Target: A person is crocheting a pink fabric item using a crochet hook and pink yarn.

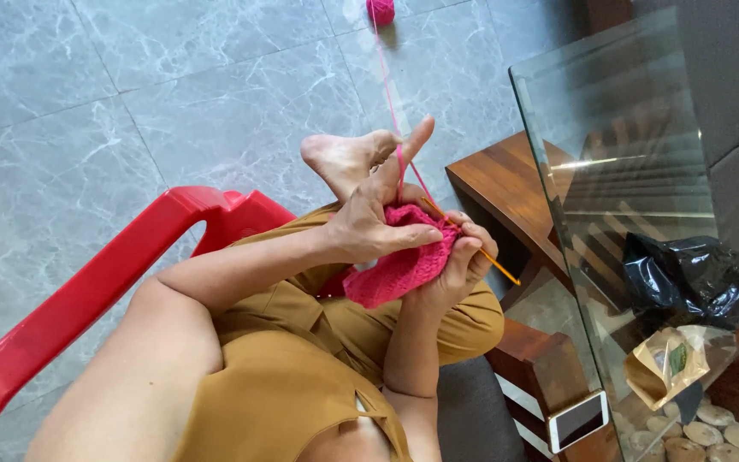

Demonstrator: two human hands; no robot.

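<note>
In right hand [459,261], hook [472,244] slants down-right.

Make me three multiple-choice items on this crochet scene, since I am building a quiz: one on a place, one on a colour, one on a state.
1. Where is the yarn ball?
A. on the grey floor
B. on the glass table
C. in the lap

2. What colour is the crochet piece?
A. blue
B. pink
C. white

3. How does the yarn strand run at the left hand?
A. cut off
C. lying loose on the chair
B. over the raised forefinger

Answers: 1 A, it lies on the tiles far from the chair; 2 B, it matches the yarn; 3 B, the strand crosses that finger toward the hook in the right hand.
</note>
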